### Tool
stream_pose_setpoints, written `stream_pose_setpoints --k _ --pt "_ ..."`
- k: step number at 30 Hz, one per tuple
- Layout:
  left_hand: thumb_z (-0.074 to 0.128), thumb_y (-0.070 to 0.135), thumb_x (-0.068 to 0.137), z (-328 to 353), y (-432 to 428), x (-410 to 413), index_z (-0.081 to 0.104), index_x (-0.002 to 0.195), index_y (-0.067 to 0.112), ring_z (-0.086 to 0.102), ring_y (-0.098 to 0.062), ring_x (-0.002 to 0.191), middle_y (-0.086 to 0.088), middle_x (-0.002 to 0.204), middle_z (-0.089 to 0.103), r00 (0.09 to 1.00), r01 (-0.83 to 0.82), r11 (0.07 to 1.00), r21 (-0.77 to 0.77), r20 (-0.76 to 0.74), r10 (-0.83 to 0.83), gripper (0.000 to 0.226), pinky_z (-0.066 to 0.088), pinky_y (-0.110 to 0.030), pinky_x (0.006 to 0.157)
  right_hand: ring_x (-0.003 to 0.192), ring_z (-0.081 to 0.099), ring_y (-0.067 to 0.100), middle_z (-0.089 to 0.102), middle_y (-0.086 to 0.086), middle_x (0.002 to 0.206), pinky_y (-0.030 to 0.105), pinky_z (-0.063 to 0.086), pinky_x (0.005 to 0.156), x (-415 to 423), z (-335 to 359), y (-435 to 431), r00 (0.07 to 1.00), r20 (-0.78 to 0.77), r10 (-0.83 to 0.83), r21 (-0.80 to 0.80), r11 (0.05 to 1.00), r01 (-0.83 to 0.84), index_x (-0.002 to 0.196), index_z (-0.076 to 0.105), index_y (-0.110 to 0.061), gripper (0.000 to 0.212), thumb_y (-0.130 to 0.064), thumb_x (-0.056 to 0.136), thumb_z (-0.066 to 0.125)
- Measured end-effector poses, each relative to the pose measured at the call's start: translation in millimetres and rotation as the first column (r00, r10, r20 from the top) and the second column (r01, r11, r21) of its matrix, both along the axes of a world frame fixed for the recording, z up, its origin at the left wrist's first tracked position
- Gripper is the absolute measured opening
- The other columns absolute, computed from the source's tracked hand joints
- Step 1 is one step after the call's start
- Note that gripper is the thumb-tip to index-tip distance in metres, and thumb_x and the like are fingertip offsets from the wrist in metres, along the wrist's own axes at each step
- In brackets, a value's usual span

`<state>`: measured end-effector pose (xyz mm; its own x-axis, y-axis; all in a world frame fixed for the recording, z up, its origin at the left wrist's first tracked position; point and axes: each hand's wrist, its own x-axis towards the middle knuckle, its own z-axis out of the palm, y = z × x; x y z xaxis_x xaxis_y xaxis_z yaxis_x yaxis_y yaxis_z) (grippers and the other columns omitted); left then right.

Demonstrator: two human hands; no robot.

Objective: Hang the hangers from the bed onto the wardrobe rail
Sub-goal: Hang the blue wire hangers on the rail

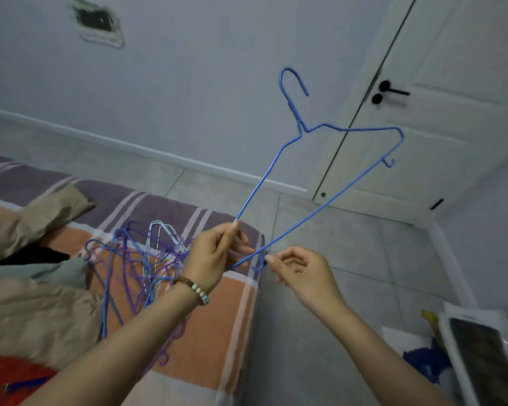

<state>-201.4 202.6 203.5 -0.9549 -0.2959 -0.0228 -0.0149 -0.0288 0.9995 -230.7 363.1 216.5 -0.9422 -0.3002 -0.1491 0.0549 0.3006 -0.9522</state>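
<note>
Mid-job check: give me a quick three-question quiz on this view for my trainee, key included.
1. True or false: the left hand and the right hand both hold the blue hanger, raised above the bed.
2. Where do the other hangers lie? A: on the floor. B: tangled together on the bed. C: hooked on the door handle.
3. Which wrist wears the beaded bracelet?

Key: 1 true; 2 B; 3 the left.
</note>
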Motion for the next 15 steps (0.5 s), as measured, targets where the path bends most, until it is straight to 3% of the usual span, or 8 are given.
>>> stream_pose_setpoints --k 3,8,15 --pt "0.041 0.026 0.096 63 25 -16 0.059 0.070 0.007 0.064 -0.024 0.052 -0.016 0.064 0.069 0.988 0.155 0.988 -0.023 -0.009 -0.156 0.036 0.055 -0.027 0.047 0.050 0.061 0.007 0.066 0.012 0.071 0.015 0.048 0.051 -6 72 44 0.987 -0.126 -0.100 -0.065 0.994 0.092 0.072 0.061 -0.013 0.012 -0.010 0.081 0.068" --pt "0.043 0.038 0.090 184 89 -30 0.059 0.071 0.012 0.065 -0.027 0.052 -0.016 0.070 0.071 0.904 0.412 0.893 -0.180 -0.040 -0.425 0.036 0.053 -0.028 0.049 0.078 0.069 0.013 0.071 0.002 0.084 0.020 0.054 0.073 -11 194 102 0.919 -0.342 -0.196 -0.167 0.975 0.146 0.087 0.066 -0.022 0.008 -0.017 0.082 0.068" --pt "0.038 0.047 0.082 343 214 -9 0.058 0.073 0.012 0.066 -0.024 0.052 -0.011 0.067 0.072 0.688 0.605 0.669 -0.432 -0.141 -0.712 0.041 0.053 -0.027 0.047 0.073 0.069 0.004 0.071 -0.002 0.079 0.014 0.054 0.067 43 337 208 0.768 -0.534 -0.352 -0.299 0.929 0.218 0.091 0.067 -0.009 0.010 -0.017 0.087 0.062"
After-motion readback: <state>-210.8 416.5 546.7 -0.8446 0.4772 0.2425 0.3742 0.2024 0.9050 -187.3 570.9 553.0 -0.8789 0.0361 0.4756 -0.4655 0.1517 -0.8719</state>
